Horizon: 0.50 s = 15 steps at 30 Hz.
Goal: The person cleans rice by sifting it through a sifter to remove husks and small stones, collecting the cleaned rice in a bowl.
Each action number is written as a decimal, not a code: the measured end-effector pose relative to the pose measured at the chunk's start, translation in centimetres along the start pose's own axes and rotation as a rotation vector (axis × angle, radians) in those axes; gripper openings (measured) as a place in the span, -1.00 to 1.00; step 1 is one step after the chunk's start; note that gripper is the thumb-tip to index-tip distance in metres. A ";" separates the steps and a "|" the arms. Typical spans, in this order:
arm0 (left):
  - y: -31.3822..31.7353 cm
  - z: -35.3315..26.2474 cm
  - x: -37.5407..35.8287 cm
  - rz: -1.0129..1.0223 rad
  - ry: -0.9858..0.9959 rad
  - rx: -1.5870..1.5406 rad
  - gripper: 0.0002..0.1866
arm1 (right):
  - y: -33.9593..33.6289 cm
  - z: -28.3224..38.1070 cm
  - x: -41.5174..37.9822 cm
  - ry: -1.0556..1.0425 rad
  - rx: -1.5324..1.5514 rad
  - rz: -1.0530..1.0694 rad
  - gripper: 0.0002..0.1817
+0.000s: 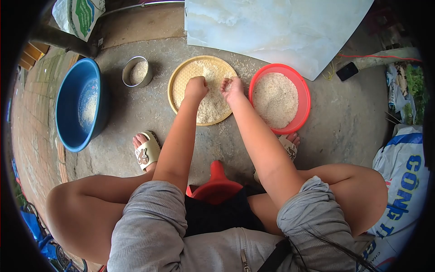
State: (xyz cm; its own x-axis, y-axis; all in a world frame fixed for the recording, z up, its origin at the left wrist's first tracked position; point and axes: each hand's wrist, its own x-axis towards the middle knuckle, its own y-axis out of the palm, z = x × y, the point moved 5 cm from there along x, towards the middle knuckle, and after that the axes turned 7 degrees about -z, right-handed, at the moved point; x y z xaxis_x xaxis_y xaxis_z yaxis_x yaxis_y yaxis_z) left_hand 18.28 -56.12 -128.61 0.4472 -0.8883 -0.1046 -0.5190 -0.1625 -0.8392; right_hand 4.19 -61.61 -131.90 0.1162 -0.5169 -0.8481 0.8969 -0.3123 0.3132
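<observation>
Blue basin: I judge it kept at arm's length; deep, glossy plastic, pale grain inside
Metal bowl: within reach, I think; round, shiny
Woven tray: central, seemingly for two-handed access; round, shallow, golden
Left hand: curled above the tray; grip hidden from me
Grain heap: on the tray, loose, rough
Right hand: part-curled near its edge, I cannot tell how tightly
Red basin: likely close for convenience; smooth plastic, grain-filled

Grain on tray between 2 basins.
</observation>
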 end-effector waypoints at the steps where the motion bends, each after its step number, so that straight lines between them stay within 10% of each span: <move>1: 0.1 0.2 0.2 0.017 0.017 -0.062 -0.81 | 0.0 0.0 0.0 0.000 -0.001 0.000 -0.69; 9: -3.1 -5.2 1.0 0.444 -0.045 -0.723 -0.84 | 0.9 0.0 -1.6 -0.020 0.028 -0.065 -0.60; 15: -2.4 -4.3 1.8 0.100 -0.243 -0.972 -0.68 | 3.8 0.0 -2.9 0.019 0.022 0.242 -0.64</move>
State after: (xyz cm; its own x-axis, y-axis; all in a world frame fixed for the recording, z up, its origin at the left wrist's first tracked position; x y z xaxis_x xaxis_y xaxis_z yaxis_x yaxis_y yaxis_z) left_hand 17.15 -59.15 -124.51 0.4491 -0.8229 -0.3482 -0.8830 -0.4682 -0.0324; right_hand 7.26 -61.28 -128.29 0.3346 -0.5636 -0.7553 0.8326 -0.1986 0.5170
